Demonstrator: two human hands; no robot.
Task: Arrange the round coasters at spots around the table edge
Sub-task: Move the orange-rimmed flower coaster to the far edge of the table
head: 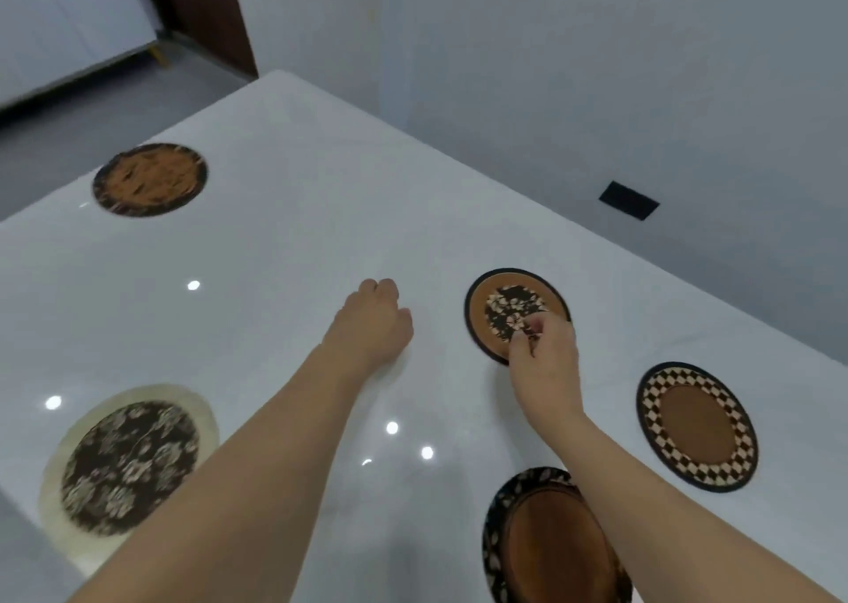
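Several round coasters lie on a glossy white table (pixel 284 244). My right hand (pixel 543 354) pinches the near edge of an orange coaster with a dark floral centre (pixel 504 302), near the right edge. My left hand (pixel 374 320) rests on the bare tabletop in a loose fist, holding nothing. A checker-rimmed brown coaster (pixel 695 426) lies to the right. Under my right forearm sits a dark leaf-rimmed brown coaster (pixel 537 543). At the near left is a cream coaster with a dark floral centre (pixel 128 465), and at the far left an orange-brown one (pixel 149 179).
The table's right edge runs diagonally along a pale wall that has a black socket plate (pixel 628 200). Beyond the far left corner is grey floor, a dark wooden panel (pixel 202 10) and white furniture (pixel 59 28).
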